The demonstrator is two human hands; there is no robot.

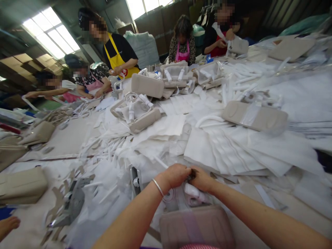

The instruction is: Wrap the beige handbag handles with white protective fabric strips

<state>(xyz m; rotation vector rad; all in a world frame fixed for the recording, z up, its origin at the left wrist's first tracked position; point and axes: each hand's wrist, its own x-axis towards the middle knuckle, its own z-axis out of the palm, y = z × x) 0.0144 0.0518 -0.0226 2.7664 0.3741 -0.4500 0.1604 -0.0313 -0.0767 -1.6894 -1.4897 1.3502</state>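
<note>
My left hand [176,175], with a bracelet at its wrist, is closed and meets my right hand [202,180] at the front middle of the table. Between their fingertips is something small and dark, too blurred to name. My right hand is closed too. Just below both hands sits a beige handbag [197,228], close to my body, with a clear band across its side. White-wrapped handle parts [194,193] stick up from the bag under my fingers. Left of my left wrist stands a grey metal tape dispenser-like tool [135,181].
White foam sheets [223,148] and loose wrapping spread over the table. Beige bags with wrapped handles [147,84] are heaped at the centre. A grey tool [70,204] lies left, near another person's hand [9,226]. Several co-workers, one in a yellow apron [115,52], work across the table.
</note>
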